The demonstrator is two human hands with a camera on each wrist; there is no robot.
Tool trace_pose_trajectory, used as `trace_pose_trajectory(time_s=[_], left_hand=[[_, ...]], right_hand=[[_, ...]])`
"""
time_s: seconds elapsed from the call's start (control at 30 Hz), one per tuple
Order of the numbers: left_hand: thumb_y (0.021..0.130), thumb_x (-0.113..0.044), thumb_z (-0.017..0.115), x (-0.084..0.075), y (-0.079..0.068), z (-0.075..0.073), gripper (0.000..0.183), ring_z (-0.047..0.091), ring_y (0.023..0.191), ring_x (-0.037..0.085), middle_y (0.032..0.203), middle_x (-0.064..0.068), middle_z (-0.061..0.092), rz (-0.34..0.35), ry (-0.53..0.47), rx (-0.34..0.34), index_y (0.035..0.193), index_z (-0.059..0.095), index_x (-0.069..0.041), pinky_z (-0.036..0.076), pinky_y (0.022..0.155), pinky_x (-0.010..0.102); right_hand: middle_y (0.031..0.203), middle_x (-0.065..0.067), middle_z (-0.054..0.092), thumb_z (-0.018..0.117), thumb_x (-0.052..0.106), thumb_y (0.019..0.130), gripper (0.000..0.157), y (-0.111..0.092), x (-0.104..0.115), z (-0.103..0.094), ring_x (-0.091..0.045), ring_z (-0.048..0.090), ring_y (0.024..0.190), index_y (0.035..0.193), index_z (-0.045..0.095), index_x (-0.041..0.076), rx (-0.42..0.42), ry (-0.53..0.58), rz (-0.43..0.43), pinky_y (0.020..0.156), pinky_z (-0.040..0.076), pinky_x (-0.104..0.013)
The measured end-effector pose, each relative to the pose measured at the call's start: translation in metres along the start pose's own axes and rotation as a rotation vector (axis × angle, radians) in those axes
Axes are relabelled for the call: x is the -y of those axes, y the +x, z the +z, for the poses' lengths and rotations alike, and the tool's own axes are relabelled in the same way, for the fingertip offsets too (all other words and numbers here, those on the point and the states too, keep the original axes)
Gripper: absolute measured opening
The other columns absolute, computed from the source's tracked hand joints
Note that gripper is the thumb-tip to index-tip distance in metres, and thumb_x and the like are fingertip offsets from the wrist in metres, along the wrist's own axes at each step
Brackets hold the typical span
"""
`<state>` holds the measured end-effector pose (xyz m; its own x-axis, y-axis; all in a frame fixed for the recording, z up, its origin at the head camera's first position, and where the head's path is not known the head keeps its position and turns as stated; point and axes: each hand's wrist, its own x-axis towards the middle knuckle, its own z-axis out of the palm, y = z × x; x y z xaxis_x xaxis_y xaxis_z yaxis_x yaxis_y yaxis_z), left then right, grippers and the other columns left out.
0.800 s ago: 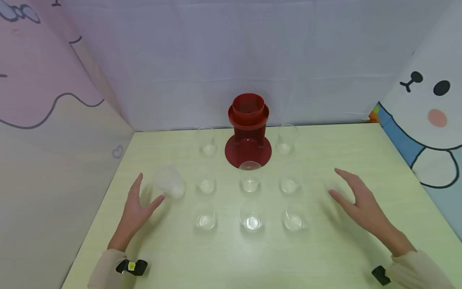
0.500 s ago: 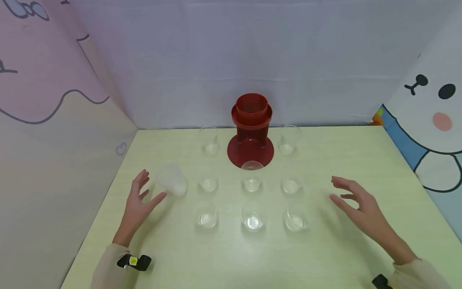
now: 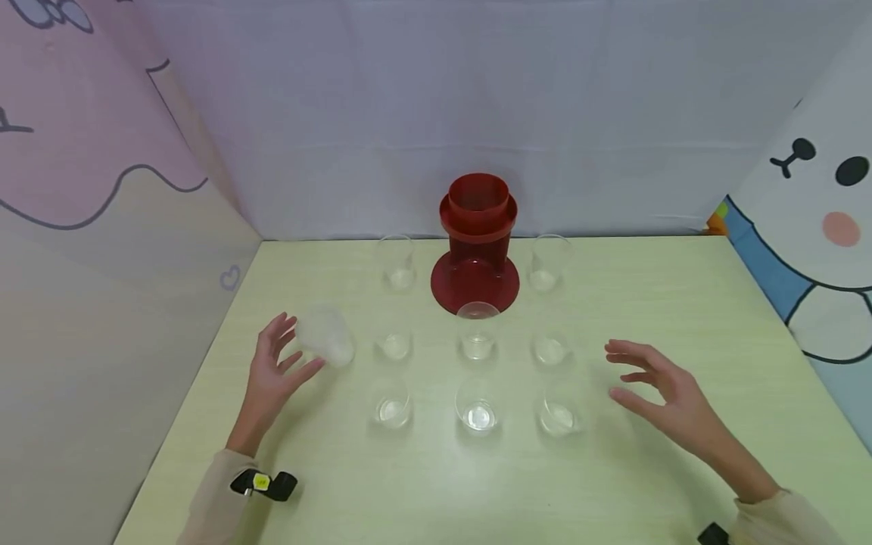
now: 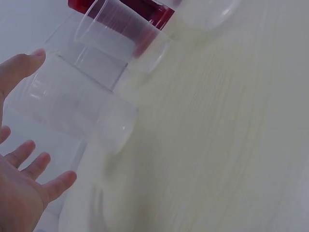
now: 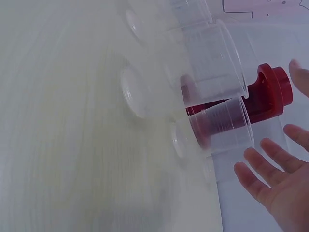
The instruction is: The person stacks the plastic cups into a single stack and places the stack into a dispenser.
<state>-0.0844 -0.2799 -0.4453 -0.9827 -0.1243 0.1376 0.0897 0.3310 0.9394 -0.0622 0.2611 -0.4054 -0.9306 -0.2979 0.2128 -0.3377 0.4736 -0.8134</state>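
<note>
The cloudy cup (image 3: pixel 325 337) stands just off the parted thumb and fingers of my left hand (image 3: pixel 272 376) — whether a fingertip touches it, I cannot tell. To its right, clear cups (image 3: pixel 478 409) stand in rows on the table (image 3: pixel 436 492), the red stand (image 3: pixel 470 284) between the back two. Beyond them my right hand (image 3: pixel 671 397) hovers, thumb and fingers spread — well apart from the cloudy cup.

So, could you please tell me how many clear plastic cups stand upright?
8: two clear plastic cups at the back, either side of the red stand; three in the middle; three nearest. More may be hidden.
</note>
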Motion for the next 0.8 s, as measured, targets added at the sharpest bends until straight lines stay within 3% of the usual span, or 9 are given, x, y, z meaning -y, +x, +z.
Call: trace_pose_trajectory(time_s=[0.1, 0.3, 0.53, 0.63, 0.8], left_hand=[[0.076, 0.002, 0.077, -0.002, 0.001, 0.003, 0.095, 0.032, 0.132, 0.027, 0.148, 0.009, 0.030, -0.008, -0.023, 0.005, 0.149, 0.021, -0.019, 0.039, 0.100, 0.051], [0.076, 0.002, 0.076, -0.022, 0.000, 0.010, 0.092, 0.029, 0.134, 0.033, 0.148, 0.013, 0.028, -0.020, -0.055, 0.014, 0.149, 0.020, -0.012, 0.035, 0.100, 0.057], [0.077, 0.000, 0.076, -0.024, -0.001, 0.016, 0.091, 0.029, 0.134, 0.031, 0.149, 0.011, 0.025, -0.029, -0.055, 0.018, 0.148, 0.020, -0.009, 0.035, 0.101, 0.057], [0.077, 0.000, 0.076, -0.023, 0.000, 0.019, 0.091, 0.031, 0.133, 0.029, 0.147, 0.010, 0.027, -0.025, -0.056, 0.022, 0.148, 0.020, -0.009, 0.038, 0.101, 0.052], [0.077, 0.001, 0.076, -0.022, 0.002, 0.022, 0.090, 0.033, 0.132, 0.029, 0.146, 0.011, 0.029, -0.018, -0.068, 0.015, 0.148, 0.020, -0.007, 0.045, 0.094, 0.029]], right_hand=[[0.132, 0.003, 0.051, 0.072, -0.007, 0.079, 0.068, 0.000, 0.000, 0.003, -0.009, 0.050, 0.117, 0.138, 0.044, 0.011, 0.037, 0.051, -0.041, 0.086, 0.047, -0.015], [0.133, -0.004, 0.050, 0.076, -0.012, 0.070, 0.079, 0.000, -0.002, 0.010, -0.014, 0.048, 0.119, 0.139, 0.041, 0.005, 0.092, 0.145, -0.095, 0.089, 0.046, -0.019], [0.132, -0.006, 0.051, 0.081, -0.011, 0.064, 0.088, -0.002, -0.003, 0.017, -0.016, 0.047, 0.120, 0.140, 0.040, 0.006, 0.135, 0.187, -0.072, 0.091, 0.046, -0.022], [0.131, -0.006, 0.051, 0.082, -0.009, 0.064, 0.088, -0.002, -0.003, 0.020, -0.017, 0.047, 0.119, 0.139, 0.041, 0.007, 0.148, 0.189, -0.074, 0.091, 0.046, -0.022], [0.129, -0.006, 0.053, 0.083, -0.006, 0.064, 0.085, -0.001, -0.002, 0.024, -0.018, 0.049, 0.117, 0.138, 0.042, 0.007, 0.167, 0.168, -0.098, 0.091, 0.046, -0.021]])
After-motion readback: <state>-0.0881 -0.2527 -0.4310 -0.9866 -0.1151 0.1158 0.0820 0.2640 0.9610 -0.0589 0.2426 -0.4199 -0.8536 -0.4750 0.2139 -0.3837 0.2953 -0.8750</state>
